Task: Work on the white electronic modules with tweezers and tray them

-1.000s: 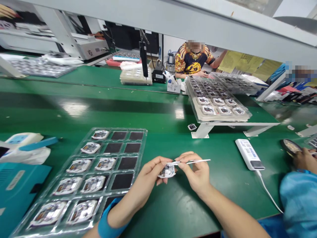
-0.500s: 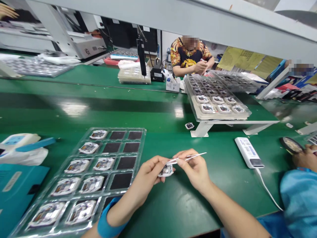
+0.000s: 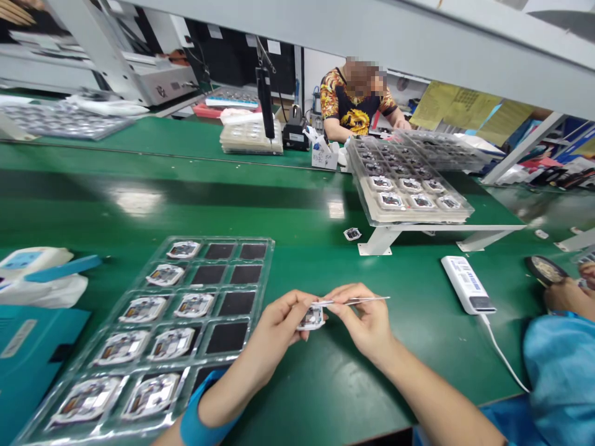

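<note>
Because fingers cover its edges, we cannot make out the whole white-framed electronic module (image 3: 312, 318), which the left hand (image 3: 279, 325) pinches over the green workbench (image 3: 325, 396), just right of a clear blister tray (image 3: 218, 239). The right hand (image 3: 365, 319) grips steel tweezers (image 3: 367, 300), their tips hidden at the module.

Bare left hand (image 3: 274, 325); bare right hand (image 3: 365, 319); blue cuff (image 3: 198, 415)
</note>
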The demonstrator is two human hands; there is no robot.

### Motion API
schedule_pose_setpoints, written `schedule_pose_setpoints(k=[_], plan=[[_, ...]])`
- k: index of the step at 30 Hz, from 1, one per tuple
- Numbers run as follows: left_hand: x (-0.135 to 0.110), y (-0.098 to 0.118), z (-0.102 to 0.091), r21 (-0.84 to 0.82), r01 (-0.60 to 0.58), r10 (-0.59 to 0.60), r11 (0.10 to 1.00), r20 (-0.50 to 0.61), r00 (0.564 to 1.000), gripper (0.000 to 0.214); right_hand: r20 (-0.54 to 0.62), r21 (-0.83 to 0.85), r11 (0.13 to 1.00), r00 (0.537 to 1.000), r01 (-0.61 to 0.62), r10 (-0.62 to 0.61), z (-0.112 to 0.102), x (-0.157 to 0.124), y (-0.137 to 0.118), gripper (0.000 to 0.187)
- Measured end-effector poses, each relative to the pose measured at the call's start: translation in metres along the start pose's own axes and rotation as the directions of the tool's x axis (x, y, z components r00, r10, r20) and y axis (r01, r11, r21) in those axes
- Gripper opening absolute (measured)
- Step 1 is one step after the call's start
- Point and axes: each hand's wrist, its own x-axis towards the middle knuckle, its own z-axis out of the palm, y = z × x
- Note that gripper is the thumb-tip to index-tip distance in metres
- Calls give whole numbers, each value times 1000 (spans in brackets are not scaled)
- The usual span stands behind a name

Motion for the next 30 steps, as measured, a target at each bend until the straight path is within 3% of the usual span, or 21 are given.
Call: schedule_pose_setpoints(k=[8, 14, 19, 30], plan=[[1, 1, 0, -23, 31, -31, 999, 15, 999, 36, -89, 56, 996, 993, -75, 80, 5, -2, 4, 12], [-1, 1, 0, -59, 14, -15, 998, -17, 1000, 35, -46, -27, 1000, 999, 6, -7, 4, -2, 0, 5], [-1, 3, -1, -66, 1, 2, 998, 38, 999, 32, -30, -96, 993, 997, 73, -77, 3, -2, -2, 4], [0, 1, -2, -78, -33, 35, 996, 30, 999, 23, -79, 58, 998, 997, -20, 25, 5, -2, 0, 6]])
